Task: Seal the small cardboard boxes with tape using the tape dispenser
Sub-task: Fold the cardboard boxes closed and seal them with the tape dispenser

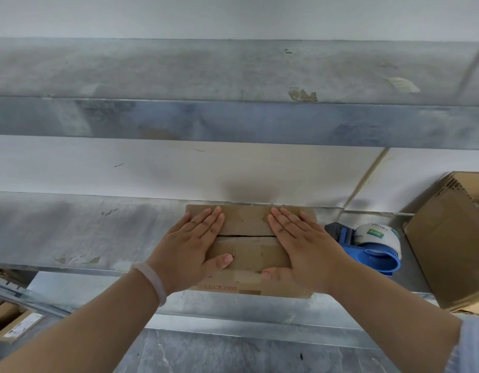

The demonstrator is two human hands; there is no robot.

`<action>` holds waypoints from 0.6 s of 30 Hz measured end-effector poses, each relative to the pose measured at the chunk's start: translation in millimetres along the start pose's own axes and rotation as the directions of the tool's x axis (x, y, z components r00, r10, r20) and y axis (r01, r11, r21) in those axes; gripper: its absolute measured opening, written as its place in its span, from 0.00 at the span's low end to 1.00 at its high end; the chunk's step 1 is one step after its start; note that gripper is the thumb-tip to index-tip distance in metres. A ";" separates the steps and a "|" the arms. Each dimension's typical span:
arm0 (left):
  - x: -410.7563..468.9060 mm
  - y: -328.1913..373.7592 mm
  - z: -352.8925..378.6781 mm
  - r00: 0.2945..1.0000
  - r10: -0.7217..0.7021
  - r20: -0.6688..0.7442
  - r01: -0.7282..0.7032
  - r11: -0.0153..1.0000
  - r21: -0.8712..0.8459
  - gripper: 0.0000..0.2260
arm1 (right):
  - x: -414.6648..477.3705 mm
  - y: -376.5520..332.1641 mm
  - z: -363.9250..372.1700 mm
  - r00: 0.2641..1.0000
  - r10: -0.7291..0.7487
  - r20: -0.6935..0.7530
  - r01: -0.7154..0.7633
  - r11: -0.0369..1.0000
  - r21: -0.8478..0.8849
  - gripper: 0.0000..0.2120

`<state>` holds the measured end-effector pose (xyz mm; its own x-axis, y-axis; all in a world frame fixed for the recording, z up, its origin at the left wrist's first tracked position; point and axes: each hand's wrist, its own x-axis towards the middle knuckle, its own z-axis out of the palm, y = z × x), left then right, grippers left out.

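Pale smooth bracelet (152, 281) on left wrist. My left hand (190, 243) flat, fingers straight, pressing small cardboard box (249, 254) on dull metal shelf (71, 232); dark seam between brown flaps. My right hand (305, 246) flat likewise. Blue plastic tape dispenser (378, 258), white roll, just right of box. Bigger corrugated carton (448, 251) far right.

We see the small cardboard box (247, 255) lying flat on the metal shelf (98, 232). Its two brown top flaps are folded down and meet at a dark, untaped seam across the middle. Just to its right rests the blue tape dispenser (373, 255), loaded with a white roll of tape (377, 234).
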<state>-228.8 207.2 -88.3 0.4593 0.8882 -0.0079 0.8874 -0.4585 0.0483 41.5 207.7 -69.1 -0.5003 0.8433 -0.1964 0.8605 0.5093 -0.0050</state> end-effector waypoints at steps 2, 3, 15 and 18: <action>0.7 1.4 -0.4 1.000 -0.016 0.015 0.016 1.000 0.009 0.44 | 0.9 0.8 0.1 1.000 0.002 -0.020 -0.001 1.000 0.026 0.55; 0.6 2.7 -1.0 0.999 -0.037 0.004 0.037 0.999 -0.005 0.44 | 1.0 0.8 0.5 0.999 0.015 -0.044 -0.013 0.999 0.049 0.54; 7.9 2.9 -3.5 0.939 -0.343 0.005 0.322 0.878 -0.354 0.33 | 1.0 6.8 7.9 0.910 0.415 -0.014 -0.356 0.796 0.490 0.35; 5.5 2.1 -2.6 0.919 -0.394 -0.027 0.329 0.802 -0.499 0.28 | -2.3 8.7 10.9 0.901 0.432 -0.027 -0.328 0.722 0.610 0.31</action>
<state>-224.5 211.2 -85.6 0.0714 0.9974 0.0007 0.8428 -0.0607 0.5348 51.2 208.3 -79.4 -0.0817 0.9849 -0.1526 0.8435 -0.0132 -0.5369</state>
